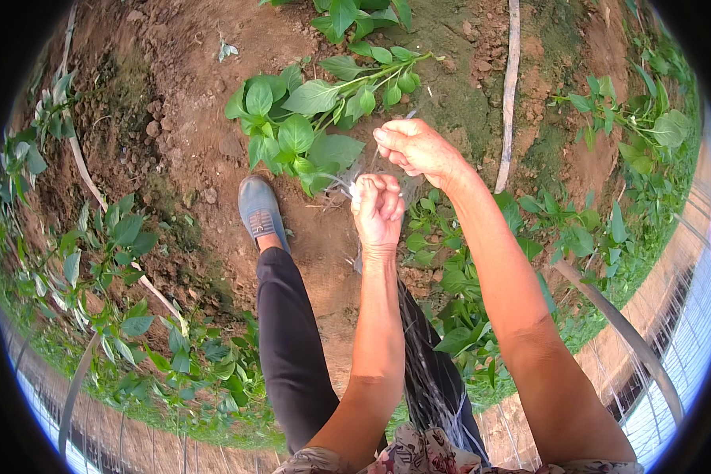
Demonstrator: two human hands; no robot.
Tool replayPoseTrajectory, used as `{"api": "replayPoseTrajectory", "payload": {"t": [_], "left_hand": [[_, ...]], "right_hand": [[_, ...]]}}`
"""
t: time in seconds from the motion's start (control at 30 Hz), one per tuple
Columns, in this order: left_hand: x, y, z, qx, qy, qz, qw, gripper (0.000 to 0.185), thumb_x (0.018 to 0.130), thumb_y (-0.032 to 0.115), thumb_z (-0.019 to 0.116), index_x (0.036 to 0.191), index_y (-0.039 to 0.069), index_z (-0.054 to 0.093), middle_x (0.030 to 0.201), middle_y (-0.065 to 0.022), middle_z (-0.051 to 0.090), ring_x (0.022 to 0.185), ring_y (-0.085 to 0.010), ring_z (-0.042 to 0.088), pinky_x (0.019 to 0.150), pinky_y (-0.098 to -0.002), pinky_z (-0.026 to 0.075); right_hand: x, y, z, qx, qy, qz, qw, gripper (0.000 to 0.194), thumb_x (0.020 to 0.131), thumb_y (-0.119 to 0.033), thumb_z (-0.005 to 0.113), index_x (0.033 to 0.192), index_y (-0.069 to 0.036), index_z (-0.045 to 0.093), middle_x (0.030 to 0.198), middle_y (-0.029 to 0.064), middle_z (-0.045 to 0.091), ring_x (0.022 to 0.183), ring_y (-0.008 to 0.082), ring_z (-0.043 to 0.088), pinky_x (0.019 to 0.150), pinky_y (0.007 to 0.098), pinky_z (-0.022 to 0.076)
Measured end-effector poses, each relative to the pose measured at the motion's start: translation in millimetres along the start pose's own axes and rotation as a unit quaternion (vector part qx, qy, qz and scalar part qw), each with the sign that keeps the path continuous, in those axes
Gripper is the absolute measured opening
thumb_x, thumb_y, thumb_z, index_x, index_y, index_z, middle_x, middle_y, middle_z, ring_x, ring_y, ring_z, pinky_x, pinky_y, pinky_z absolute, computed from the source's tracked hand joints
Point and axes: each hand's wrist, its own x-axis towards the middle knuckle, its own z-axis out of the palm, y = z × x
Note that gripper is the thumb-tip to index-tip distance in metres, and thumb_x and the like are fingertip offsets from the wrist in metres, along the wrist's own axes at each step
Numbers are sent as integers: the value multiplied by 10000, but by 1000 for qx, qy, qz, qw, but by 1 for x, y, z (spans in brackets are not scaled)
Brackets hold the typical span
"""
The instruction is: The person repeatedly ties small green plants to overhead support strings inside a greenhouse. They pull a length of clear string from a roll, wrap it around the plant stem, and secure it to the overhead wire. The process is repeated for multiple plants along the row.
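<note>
My left hand (379, 207) is closed on thin whitish plastic twine, whose loose end sticks out beside the thumb. My right hand (418, 148), just above and to the right, pinches a strand of the twine between thumb and fingertips. A bundle of pale twine (429, 379) hangs along my right leg from the waist. Directly beyond my hands, a broad-leaved green plant, seemingly a pepper plant (296, 133), leans over the soil, its stems pointing to the upper right. Part of the twine is blurred between the hands and the leaves.
My left foot in a grey-blue slip-on shoe (259, 204) stands on bare brown soil. Pale irrigation hoses (509, 89) run along both sides. Leafy plants (127, 237) grow at left and right. Curved poles (628, 335) and wires stand near the lower edges.
</note>
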Motion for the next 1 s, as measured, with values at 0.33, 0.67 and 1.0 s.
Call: {"api": "replayPoseTrajectory", "payload": {"t": [0.33,0.67,1.0], "left_hand": [[80,40,-31,454,191,117,862,355,965,216,473,1203,-24,582,1061,-110,659,1045,-175,568,944,-317,407],[140,42,-19,-35,237,129,962,200,924,187,526,998,14,594,935,-59,602,854,-169,578,739,-309,485],[151,38,9,-43,117,174,977,187,919,162,509,1071,53,519,950,-40,571,829,-143,557,713,-308,478]], "right_hand": [[126,-7,52,-147,3,3,989,252,928,-184,506,849,45,576,752,66,568,590,184,564,592,329,495],[133,12,70,-304,143,-159,928,172,889,-197,548,836,-39,592,763,131,650,697,265,626,635,391,479],[99,-21,54,-121,178,-181,960,155,894,-167,550,894,-27,617,730,110,627,716,199,613,660,338,480]]}}
